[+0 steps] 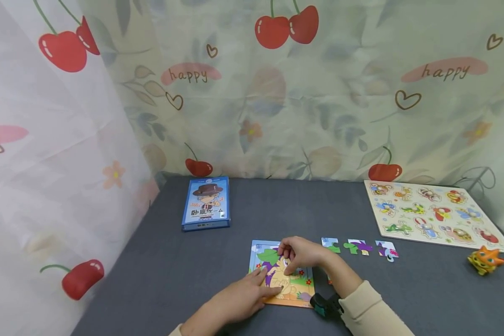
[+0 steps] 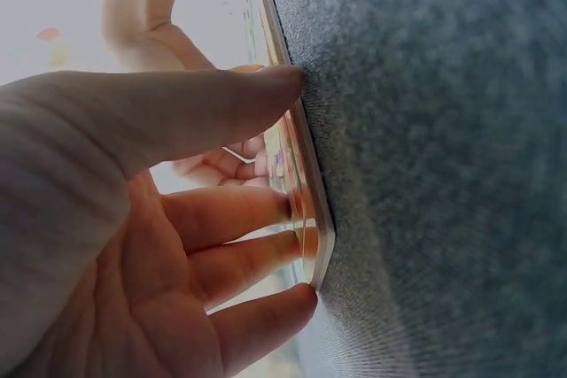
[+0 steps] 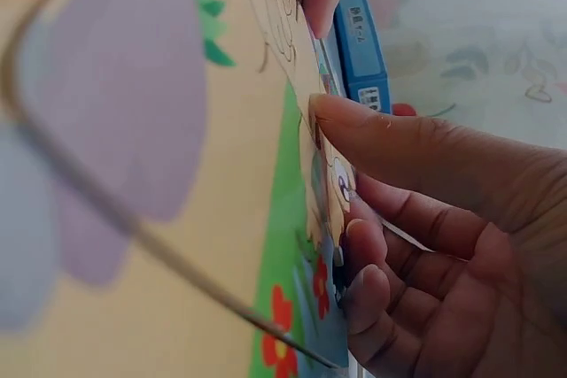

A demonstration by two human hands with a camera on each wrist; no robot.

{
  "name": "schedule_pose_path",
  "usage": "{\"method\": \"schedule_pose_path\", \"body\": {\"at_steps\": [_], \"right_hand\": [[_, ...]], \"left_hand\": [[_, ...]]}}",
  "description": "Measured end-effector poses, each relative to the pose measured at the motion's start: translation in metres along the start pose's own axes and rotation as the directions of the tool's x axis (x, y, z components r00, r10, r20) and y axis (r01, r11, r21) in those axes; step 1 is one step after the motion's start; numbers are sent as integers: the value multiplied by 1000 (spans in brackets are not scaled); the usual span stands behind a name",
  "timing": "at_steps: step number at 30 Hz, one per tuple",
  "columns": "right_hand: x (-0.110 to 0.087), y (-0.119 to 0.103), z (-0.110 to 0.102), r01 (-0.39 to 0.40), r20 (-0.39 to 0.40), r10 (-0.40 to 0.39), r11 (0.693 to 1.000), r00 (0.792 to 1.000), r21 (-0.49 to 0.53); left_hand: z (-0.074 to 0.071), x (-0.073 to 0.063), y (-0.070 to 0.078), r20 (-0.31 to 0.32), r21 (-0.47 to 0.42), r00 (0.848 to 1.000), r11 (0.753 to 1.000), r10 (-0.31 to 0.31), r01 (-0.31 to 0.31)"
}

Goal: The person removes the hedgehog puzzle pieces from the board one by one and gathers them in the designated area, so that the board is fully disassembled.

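Observation:
A jigsaw puzzle board point(image 1: 300, 302) with a yellow and purple cartoon animal lies near the front of the table. Across its lower left rests my left hand point(image 1: 243, 296), fingers and thumb fairly straight. In the left wrist view, the thumb point(image 2: 221, 112) lies over the board's edge point(image 2: 310, 165) and the other fingertips touch its face. My right hand point(image 1: 304, 254) is over the board's upper middle. Its thumb and curled fingers pinch a puzzle piece with an eye point(image 3: 342, 181), low against the picture. The fingers partly hide this piece.
Loose puzzle pieces point(image 1: 358, 247) lie right of the board, one partly hidden by the right forearm. A blue box point(image 1: 206, 205) stands back left. Back right is an insect picture board point(image 1: 434, 212), with an orange and yellow toy point(image 1: 485, 260) before it. A patterned cloth hangs behind.

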State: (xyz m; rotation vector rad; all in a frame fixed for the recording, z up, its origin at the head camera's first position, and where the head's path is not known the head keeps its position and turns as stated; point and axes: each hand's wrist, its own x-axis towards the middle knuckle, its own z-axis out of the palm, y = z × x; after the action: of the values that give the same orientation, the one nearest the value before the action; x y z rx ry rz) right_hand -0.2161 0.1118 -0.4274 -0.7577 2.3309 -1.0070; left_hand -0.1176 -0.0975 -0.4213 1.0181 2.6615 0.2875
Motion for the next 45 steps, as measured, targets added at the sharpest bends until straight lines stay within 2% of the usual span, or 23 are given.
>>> {"method": "schedule_pose_path", "body": {"at_steps": [13, 25, 45], "right_hand": [[-1, 2, 1, 10, -11, -9, 996, 1000, 85], [-5, 6, 1, 36, -4, -36, 972, 999, 231], [-4, 10, 0, 25, 28, -34, 957, 999, 288]], "left_hand": [[2, 0, -2, -15, 1, 1000, 1000, 8, -8], [1, 1, -1, -20, 37, 1000, 999, 11, -10], [1, 0, 0, -33, 48, 999, 999, 15, -14]]}}
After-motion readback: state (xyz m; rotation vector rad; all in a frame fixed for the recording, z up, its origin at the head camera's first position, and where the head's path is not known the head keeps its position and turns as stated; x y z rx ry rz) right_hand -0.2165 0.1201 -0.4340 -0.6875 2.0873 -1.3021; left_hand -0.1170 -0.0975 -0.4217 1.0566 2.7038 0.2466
